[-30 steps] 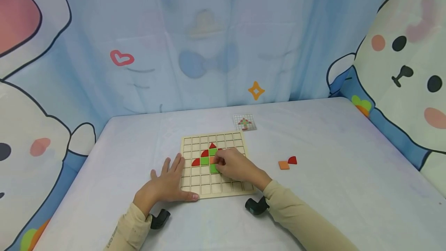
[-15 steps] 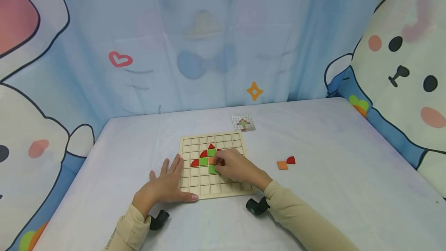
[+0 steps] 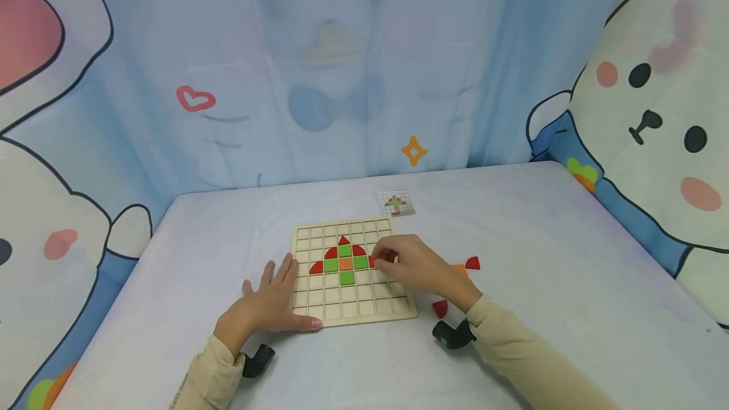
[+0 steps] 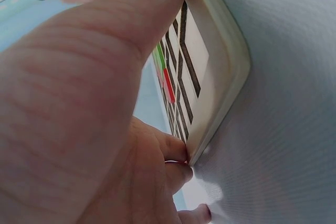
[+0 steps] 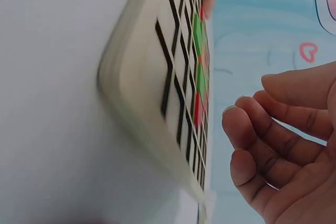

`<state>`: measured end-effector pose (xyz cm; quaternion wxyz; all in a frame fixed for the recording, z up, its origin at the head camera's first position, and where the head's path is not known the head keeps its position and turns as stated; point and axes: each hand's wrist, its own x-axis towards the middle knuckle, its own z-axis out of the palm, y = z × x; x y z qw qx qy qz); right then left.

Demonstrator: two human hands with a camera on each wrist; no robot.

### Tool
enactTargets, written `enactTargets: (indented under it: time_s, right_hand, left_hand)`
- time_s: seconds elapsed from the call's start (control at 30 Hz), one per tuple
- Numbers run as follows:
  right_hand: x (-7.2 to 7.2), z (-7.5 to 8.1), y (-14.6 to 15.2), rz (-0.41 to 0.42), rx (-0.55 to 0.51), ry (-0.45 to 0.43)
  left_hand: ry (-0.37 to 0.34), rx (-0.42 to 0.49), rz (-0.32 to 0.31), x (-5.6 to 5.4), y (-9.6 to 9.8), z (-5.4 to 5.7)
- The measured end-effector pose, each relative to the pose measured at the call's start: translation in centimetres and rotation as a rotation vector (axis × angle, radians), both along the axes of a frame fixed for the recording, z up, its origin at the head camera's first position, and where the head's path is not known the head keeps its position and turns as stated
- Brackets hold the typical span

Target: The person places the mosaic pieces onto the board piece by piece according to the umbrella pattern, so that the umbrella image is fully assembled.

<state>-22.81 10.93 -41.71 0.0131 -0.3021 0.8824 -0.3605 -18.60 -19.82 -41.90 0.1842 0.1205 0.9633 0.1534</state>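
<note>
A pale wooden grid board [image 3: 319,313] lies on the table, with red, green and orange flat pieces in a tree-like pattern. My left hand [image 3: 267,302] rests along its left side, fingers spread and thumb at the front edge. Over the board's right part hovers my right hand [image 3: 418,264], fingers loosely bent. Its fingertips are beside a red piece [image 3: 372,262], partly hidden, at the pattern's right end. In the right wrist view, the thumb and fingers [image 5: 239,127] are apart with nothing between them. An orange square [image 3: 345,264] sits mid-pattern, next to a green square [image 3: 361,262].
Behind the board lies a small pattern card [image 3: 395,202]. To the right are a loose red quarter-round piece [image 3: 473,262], a partly covered orange square [image 3: 459,269], and another red piece [image 3: 440,309] near the right wrist. A printed curtain [image 3: 342,112] hangs behind the table.
My right hand has moved right from the board's middle, uncovering green and red pieces there. The red piece near the right wrist has come into view. My left hand stays at the board's edge.
</note>
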Motion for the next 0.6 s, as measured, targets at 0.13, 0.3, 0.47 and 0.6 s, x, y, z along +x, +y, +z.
enactTargets:
  time_s: [0.13,0.3,0.47,0.6]
  right_hand:
    - [0.0,0.0,2.2,-0.004,0.005,0.052]
    - [0.3,0.2,5.1,-0.053,0.059,0.07]
    - [0.5,0.7,7.8,-0.091,0.142,0.039]
    - [0.6,1.2,9.6,-0.099,0.208,0.011]
  left_hand:
    - [-0.002,0.004,-0.003,0.0,-0.1,-0.1]
    - [0.001,0.007,-0.006,-0.1,-0.2,-0.5]
    - [0.003,0.008,-0.007,-0.2,-0.3,-0.6]
    - [0.003,0.008,-0.011,-0.3,-0.3,-0.6]
